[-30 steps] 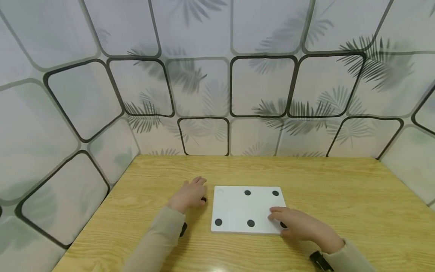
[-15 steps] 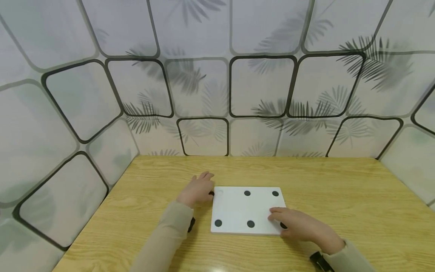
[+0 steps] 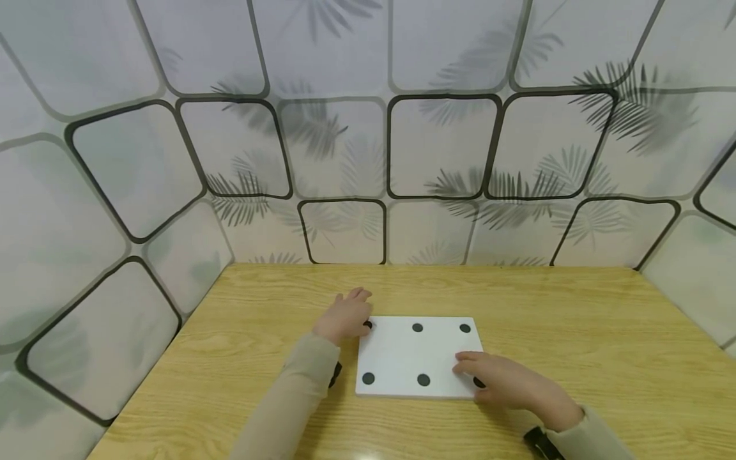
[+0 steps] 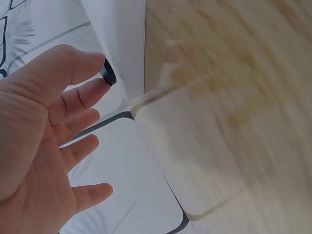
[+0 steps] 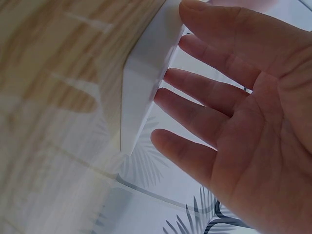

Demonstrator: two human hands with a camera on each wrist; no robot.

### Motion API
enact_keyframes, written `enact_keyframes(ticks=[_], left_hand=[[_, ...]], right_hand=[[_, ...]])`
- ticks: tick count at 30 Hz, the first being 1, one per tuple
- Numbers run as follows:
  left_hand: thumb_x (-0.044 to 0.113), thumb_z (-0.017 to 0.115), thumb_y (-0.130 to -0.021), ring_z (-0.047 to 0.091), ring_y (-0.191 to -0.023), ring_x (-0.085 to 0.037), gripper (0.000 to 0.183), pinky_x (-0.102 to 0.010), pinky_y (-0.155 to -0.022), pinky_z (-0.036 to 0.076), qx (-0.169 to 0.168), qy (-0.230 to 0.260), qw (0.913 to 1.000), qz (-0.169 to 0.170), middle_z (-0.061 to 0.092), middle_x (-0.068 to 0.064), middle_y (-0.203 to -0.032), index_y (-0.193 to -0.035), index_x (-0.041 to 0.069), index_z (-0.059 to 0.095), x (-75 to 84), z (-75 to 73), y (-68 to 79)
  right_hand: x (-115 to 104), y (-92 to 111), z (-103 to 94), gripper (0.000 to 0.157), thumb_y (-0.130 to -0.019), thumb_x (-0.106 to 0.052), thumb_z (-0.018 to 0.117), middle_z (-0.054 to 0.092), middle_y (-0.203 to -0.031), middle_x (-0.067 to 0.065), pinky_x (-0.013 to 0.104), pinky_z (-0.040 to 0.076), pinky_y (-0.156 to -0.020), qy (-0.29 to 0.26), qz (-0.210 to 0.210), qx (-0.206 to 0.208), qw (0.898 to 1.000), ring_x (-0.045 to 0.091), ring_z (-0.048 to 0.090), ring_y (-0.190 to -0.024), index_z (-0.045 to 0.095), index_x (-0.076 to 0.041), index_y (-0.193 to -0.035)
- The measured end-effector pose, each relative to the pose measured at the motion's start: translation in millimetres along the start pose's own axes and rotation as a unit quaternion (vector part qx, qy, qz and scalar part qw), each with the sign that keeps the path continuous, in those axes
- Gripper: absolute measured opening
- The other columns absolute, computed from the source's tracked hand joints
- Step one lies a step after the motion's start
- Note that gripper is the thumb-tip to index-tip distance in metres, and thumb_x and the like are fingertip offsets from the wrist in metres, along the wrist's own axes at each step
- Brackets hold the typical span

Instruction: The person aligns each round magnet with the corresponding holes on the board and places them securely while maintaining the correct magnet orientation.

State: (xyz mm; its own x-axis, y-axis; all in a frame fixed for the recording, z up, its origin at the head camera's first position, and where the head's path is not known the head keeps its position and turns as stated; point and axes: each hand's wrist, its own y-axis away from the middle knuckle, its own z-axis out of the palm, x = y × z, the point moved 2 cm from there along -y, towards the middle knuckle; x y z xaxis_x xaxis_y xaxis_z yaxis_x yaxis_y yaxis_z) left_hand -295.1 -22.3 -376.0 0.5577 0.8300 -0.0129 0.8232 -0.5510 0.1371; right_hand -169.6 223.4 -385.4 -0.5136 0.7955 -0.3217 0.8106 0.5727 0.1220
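A white rectangular board (image 3: 397, 351) lies flat on the table, with several round black spots near its edges. Between the thumb and index finger of my left hand (image 3: 345, 317) is a small black disc (image 4: 108, 72), pinched on edge at the board's far left corner; the other fingers are spread. My right hand (image 3: 508, 383) rests on the board's near right corner. Its fingers lie loosely over the top and its thumb (image 5: 195, 6) touches the edge, partly hiding one black spot (image 3: 479, 382).
The wooden table (image 3: 575, 319) reaches back to a wall (image 3: 437, 147) patterned with leaves and rounded black outlines. A dark band (image 3: 540, 442) sits at the right wrist, and another dark piece (image 3: 335, 374) shows by the left sleeve.
My left hand has moved right and slightly away from me, carrying the black disc from beside the board to its far left corner. The right hand stays in place.
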Motion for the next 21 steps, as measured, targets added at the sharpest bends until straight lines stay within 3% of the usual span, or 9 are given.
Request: enact_keyframes(ticks=[6,21], left_hand=[[0.02,0.061,-0.083,0.022,-0.128,-0.026,0.02,-0.051,-0.098,0.024,-0.006,-0.019,0.9998,0.005,0.034,-0.007,-0.136,-0.098,0.009,0.063,3.1,1.6,-1.8],[0.024,0.059,-0.085,0.02,-0.129,-0.025,0.022,-0.051,-0.099,0.023,-0.016,-0.014,0.9998,-0.003,0.032,-0.007,-0.138,-0.102,0.01,0.062,5.0,3.4,-7.2]], right_hand=[[0.6,0.1,0.9,0.038,-0.073,-0.005,0.068,0.048,-0.123,0.016,0.045,0.037,-0.09,-0.003,-0.002,0.002,1.0,0.033,0.045,-0.111,0.057,-0.004,-0.11],[1.7,0.1,0.6,0.038,-0.074,-0.004,0.067,0.047,-0.124,0.015,0.045,0.037,-0.09,-0.01,0.01,-0.008,1.0,0.033,0.044,-0.113,0.057,-0.005,-0.111]])
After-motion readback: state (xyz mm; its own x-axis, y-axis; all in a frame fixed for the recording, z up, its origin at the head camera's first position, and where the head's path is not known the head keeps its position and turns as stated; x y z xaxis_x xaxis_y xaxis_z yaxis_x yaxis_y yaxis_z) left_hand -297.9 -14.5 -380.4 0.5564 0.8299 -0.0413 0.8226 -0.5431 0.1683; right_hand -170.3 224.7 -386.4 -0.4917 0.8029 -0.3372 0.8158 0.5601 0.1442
